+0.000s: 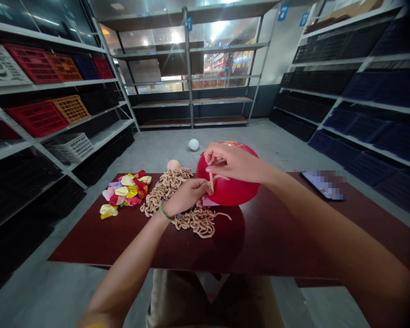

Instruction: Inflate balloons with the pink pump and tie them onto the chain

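A large inflated red balloon (237, 193) is just behind and below my hands, over the brown table (276, 228). My left hand (187, 196) is closed in a pinch at the balloon's left side, on a tan cord (211, 182); whether the balloon's neck is also in its fingers is hidden. Above it, my right hand (234, 161) pinches the same cord, and a loose end sticks out to the right beneath its fingers. A heap of tan cord (169, 184) lies under and behind my left hand, with one strand trailing right.
Several uninflated coloured balloons (126, 190) are piled at the table's left. A phone-like flat device (323, 185) lies at the right. A peach balloon (173, 165) shows behind the cord; a pale one (193, 145) is on the floor. Shelves with crates (37, 116) flank both sides.
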{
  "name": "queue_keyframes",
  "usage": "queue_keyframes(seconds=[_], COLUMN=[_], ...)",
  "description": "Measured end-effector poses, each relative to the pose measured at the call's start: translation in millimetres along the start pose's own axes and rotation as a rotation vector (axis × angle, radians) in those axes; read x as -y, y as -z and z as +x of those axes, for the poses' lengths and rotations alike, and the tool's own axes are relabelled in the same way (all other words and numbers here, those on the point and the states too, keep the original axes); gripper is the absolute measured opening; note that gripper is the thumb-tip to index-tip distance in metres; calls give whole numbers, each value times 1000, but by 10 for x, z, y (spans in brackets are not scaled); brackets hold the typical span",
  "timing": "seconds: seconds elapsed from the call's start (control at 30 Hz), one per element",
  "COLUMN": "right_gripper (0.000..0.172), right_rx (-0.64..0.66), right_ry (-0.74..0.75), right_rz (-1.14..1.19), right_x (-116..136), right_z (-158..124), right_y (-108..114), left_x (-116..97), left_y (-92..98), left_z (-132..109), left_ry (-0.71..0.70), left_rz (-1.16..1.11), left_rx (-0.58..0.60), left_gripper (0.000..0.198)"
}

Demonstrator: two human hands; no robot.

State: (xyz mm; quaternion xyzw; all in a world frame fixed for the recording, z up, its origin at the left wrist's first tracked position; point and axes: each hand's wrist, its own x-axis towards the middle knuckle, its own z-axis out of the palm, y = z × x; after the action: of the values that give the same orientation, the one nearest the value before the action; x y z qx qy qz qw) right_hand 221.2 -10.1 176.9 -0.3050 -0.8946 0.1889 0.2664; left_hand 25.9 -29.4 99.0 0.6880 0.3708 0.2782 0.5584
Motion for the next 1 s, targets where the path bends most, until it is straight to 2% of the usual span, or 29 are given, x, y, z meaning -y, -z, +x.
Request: queue_keyframes(seconds=[0.23, 0.33, 0.43, 0.63, 0.8, 1.0], right_gripper=[5, 2, 7, 13, 15, 20], right_rx=[-23, -61, -82, -381, -330, -275], right_ry=[-17, -22, 5, 37, 137, 156], right_rz=[-113, -161, -162, -307, -511, -615], right_x=[-32, -2, 16, 7, -12, -43], right_z=[152, 180, 173, -79, -299, -303], right_y=[-134, -223, -239, -242, -451, -542], left_x=[117, 140, 147, 192, 274, 391], left_y=[-35, -63, -69, -15, -35, -67], left_z=[-40, -14, 21, 29, 46, 83], left_ry=[-99, -56, 10, 17, 8, 4], left_rz=[51, 89, 31, -288, -439, -501], left_rx=[-29, -74, -142, -333, -372, -355], left_gripper=[35, 43, 49, 40, 39, 40])
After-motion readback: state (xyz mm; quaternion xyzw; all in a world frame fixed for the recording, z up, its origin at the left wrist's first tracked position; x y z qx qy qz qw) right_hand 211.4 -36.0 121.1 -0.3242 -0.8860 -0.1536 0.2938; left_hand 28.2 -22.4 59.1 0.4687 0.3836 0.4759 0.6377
